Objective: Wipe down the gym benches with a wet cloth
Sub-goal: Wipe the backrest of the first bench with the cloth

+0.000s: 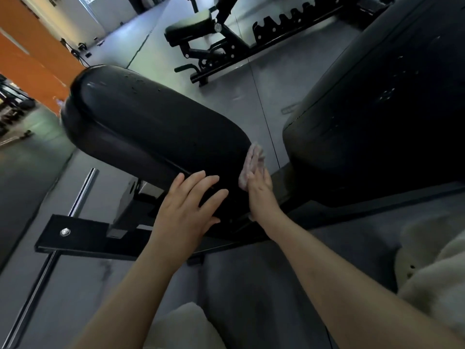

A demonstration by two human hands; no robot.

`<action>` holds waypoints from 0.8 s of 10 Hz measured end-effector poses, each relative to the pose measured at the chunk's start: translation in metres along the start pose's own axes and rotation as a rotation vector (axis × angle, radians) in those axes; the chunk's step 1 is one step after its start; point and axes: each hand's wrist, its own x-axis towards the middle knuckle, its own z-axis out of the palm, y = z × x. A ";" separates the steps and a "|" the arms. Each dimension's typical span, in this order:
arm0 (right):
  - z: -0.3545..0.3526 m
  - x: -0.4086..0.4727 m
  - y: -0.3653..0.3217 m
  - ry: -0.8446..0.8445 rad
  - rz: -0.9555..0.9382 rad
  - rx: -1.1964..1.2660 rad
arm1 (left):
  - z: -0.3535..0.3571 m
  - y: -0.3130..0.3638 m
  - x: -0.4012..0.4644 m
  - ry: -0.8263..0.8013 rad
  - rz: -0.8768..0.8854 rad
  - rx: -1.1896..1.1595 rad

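Note:
A black padded bench seat (151, 122) stretches from the upper left toward the middle, with water drops on its far end. My left hand (188, 205) rests flat, fingers spread, on the seat's near end. My right hand (259, 187) presses a pale pink cloth (251, 159) with straight fingers against the seat's right side edge. Across a narrow gap to the right rises the bench's large black back pad (377, 109), also speckled with drops.
The bench's black steel frame (75, 238) and a chrome bar (83, 192) lie low at the left. Another adjustable bench (191, 28) and a toothed rack rail (289, 23) stand behind on the grey floor. An orange wall (32, 61) is at far left.

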 end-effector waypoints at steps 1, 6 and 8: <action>-0.010 0.021 -0.019 -0.061 0.169 0.061 | 0.001 0.001 -0.001 0.004 -0.013 -0.005; -0.022 0.035 -0.015 -0.128 0.301 0.465 | 0.001 -0.001 -0.002 0.014 -0.023 -0.031; 0.003 -0.032 -0.036 0.103 0.391 0.681 | 0.000 0.000 0.000 -0.016 -0.019 -0.012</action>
